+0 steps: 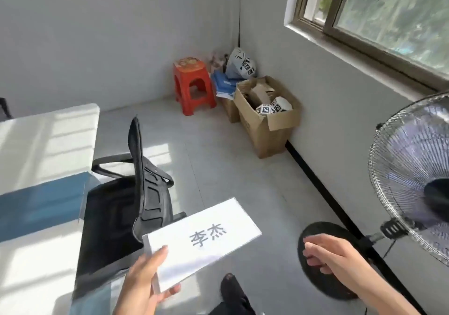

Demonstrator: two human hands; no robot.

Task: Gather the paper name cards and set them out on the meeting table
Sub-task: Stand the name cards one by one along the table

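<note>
A white paper name card (pixel 204 242) with two black printed characters is held flat at the bottom centre of the head view. My left hand (pixel 143 288) grips its near left corner, thumb on top and fingers underneath. The card's edge looks thick, as if more than one sheet is stacked; I cannot tell how many. My right hand (pixel 332 256) hovers to the right of the card, fingers loosely curled, holding nothing. The white and blue meeting table (pixel 41 149) lies to the left, lit by sunlight.
A black office chair (pixel 126 208) stands against the table's right side. A standing fan (pixel 413 186) with a round black base (pixel 325 283) is at right by the window wall. A red plastic stool (pixel 193 84), cardboard boxes (pixel 264 120) and bags fill the far corner.
</note>
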